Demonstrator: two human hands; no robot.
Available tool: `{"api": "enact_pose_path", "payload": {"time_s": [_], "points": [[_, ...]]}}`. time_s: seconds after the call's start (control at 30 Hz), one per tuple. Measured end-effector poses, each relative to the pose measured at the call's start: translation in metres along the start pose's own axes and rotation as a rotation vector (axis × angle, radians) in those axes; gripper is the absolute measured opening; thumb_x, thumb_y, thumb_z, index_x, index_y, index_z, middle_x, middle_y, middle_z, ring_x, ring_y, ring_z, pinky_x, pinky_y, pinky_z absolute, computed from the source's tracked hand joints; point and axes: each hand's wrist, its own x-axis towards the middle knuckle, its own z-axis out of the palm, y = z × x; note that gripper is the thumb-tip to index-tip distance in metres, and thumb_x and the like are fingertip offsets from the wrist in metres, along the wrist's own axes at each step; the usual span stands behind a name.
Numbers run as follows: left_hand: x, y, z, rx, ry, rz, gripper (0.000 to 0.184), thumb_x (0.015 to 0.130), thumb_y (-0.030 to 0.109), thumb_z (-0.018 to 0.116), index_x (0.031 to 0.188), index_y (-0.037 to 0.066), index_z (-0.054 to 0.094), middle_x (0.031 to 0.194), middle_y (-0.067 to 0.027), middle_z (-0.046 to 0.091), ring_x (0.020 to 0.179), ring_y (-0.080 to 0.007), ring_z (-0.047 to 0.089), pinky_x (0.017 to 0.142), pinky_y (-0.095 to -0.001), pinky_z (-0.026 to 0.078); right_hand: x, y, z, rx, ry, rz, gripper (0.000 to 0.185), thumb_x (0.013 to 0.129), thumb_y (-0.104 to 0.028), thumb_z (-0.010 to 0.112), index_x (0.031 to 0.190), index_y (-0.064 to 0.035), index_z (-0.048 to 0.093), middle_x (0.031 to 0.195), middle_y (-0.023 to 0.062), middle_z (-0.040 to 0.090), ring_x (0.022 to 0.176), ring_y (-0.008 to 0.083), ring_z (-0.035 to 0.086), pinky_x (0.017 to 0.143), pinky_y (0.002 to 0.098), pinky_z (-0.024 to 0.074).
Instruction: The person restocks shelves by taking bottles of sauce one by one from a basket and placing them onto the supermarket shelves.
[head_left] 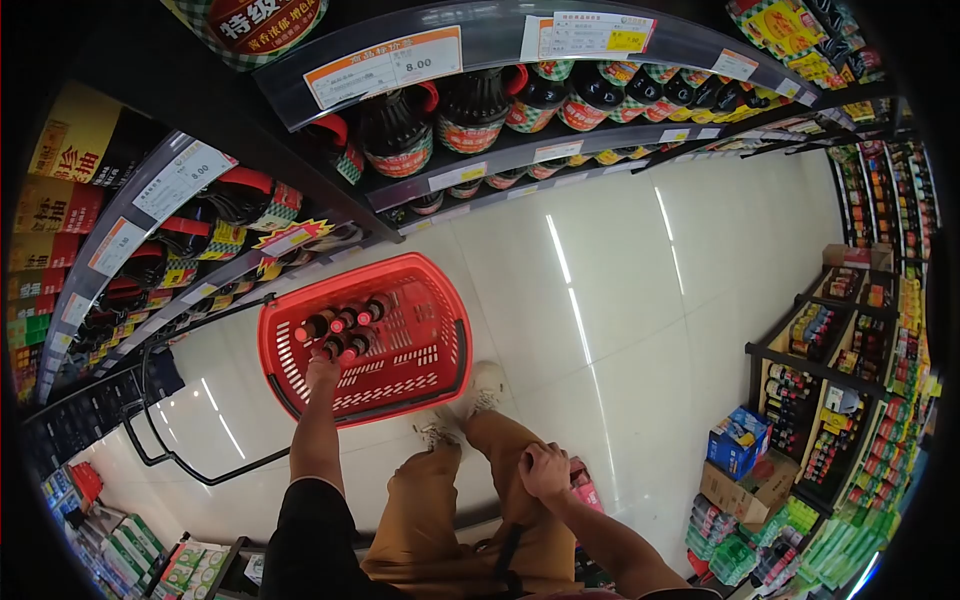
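Observation:
My left hand reaches over the near left side of a red shopping basket. Its fingers are closed around a dark bottle with a red cap, among several similar dark bottles grouped at the basket's left end. The bottles look tilted or upright; their labels are too small to read. My right hand rests on my bent right knee, its fingers curled in with nothing visible in them. The basket stands on the floor just beyond my shoes.
Shelves of dark sauce bottles with price tags overhang the basket at the front and left. A black pull handle sticks out left of the basket. Pale shiny floor stretches right, toward display racks, cartons and bottle packs.

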Motion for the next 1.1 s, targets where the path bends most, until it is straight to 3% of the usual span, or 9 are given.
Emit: {"api": "enact_pose_path", "payload": {"time_s": [0.3,0.7,0.87,1.1], "points": [[-0.005,0.003,0.01,0.147,0.0,0.048,0.033,0.099,0.023,0.043,0.116,0.0,0.06,0.106,-0.0199,0.07,0.099,-0.0341,0.069,0.082,-0.0437,0.058,0.007,-0.001,-0.002,0.0,-0.02,0.014,0.011,0.082,-0.017,0.061,0.083,-0.0068,0.064,0.085,0.0127,0.067,0.084,0.0359,0.062,0.075,0.0491,0.0487],[-0.084,-0.003,-0.043,0.059,0.118,0.218,0.028,0.09,0.021,0.053,0.104,0.001,0.066,0.089,-0.0199,0.071,0.087,-0.0357,0.071,0.077,-0.0454,0.058,0.008,0.002,0.013,-0.095,-0.081,-0.021,0.011,0.083,-0.017,0.06,0.081,-0.0074,0.064,0.086,0.0115,0.068,0.086,0.0342,0.063,0.076,0.0476,0.0491],[-0.093,-0.024,-0.045,0.027,0.178,0.286,0.028,0.085,0.023,0.061,0.104,0.002,0.061,0.084,-0.0187,0.07,0.079,-0.0364,0.07,0.07,-0.0476,0.057,0.006,-0.007,0.012,-0.11,-0.108,-0.039,0.012,0.083,-0.018,0.059,0.08,-0.0074,0.065,0.085,0.0122,0.068,0.086,0.0342,0.063,0.076,0.0475,0.0494],[-0.148,-0.03,-0.108,-0.005,0.279,0.374,0.025,0.084,0.023,0.061,0.098,0.002,0.062,0.075,-0.0192,0.069,0.07,-0.0355,0.07,0.063,-0.047,0.056,0.0,-0.026,0.018,-0.136,-0.206,-0.053,0.018,0.084,-0.021,0.058,0.083,-0.0063,0.067,0.089,0.013,0.069,0.089,0.0344,0.064,0.078,0.0481,0.0493]]}}
